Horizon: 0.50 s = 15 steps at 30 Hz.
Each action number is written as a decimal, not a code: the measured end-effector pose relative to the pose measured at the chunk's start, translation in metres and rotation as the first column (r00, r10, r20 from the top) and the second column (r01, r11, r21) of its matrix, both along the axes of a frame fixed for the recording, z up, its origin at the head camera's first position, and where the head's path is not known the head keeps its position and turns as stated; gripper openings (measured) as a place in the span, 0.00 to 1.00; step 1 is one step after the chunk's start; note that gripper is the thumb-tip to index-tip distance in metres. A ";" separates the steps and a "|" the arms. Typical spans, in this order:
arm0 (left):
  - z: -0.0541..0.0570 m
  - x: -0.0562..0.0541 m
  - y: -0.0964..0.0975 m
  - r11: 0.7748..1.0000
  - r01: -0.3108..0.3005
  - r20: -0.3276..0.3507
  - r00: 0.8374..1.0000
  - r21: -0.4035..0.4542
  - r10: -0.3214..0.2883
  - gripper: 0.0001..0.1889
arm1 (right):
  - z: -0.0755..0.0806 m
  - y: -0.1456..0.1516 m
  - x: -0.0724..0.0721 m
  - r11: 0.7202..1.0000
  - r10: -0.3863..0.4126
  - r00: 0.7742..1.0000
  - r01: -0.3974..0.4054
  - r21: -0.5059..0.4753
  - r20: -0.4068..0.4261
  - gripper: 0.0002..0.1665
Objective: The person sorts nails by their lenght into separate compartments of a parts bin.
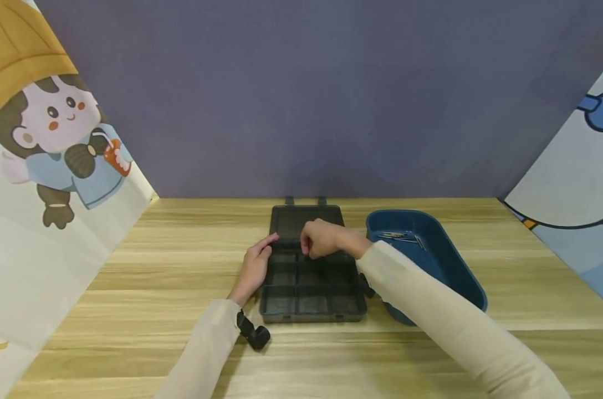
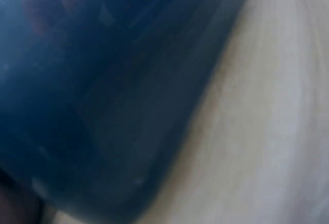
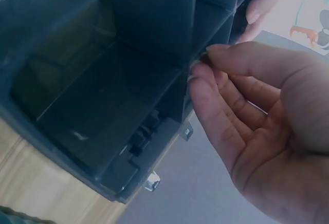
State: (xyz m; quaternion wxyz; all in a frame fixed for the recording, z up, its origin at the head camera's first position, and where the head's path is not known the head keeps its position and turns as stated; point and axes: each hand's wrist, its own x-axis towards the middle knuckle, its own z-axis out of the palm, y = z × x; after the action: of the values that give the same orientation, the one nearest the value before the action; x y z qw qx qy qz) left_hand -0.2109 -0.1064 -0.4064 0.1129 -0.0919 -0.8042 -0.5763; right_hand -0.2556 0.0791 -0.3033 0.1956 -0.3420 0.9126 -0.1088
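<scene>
A dark translucent compartment box [image 1: 313,303] lies on the wooden table with its lid [image 1: 301,219] laid back. My left hand [image 1: 255,263] rests along the box's left side near the hinge, fingers fairly straight. Over the far row of compartments, my right hand [image 1: 322,238] has thumb and fingertips drawn together. In the right wrist view, this hand [image 3: 257,95] pinches a tiny piece, mostly hidden, beside a divider [image 3: 154,23]. Close and blurred in the left wrist view is the box's dark side [image 2: 128,106].
A blue tray [image 1: 456,266] stands right of the box, under the right forearm. Several thin gold and silver metal pieces [image 1: 403,238] lie at its far end. A grey panel [image 1: 301,100] rises behind the table, and printed panels [image 1: 42,221] flank it.
</scene>
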 end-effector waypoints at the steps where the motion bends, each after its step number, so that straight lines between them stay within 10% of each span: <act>1: 0.000 0.001 0.000 1.000 0.003 0.001 1.000 0.000 -0.003 0.19 | 0.001 0.000 0.000 1.000 -0.004 1.000 0.004 0.000 0.001 0.08; 15: -0.001 0.001 -0.002 1.000 0.007 -0.006 1.000 -0.004 -0.007 0.19 | 0.036 0.046 0.000 0.998 -0.040 0.999 0.040 -0.041 0.015 0.06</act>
State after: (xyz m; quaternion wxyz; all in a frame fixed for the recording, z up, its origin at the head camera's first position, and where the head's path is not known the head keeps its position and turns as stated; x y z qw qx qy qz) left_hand -0.2103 -0.1079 -0.4076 0.1130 -0.0964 -0.8046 -0.5749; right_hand -0.2554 0.1253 -0.2669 0.1927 -0.3269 0.9155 -0.1337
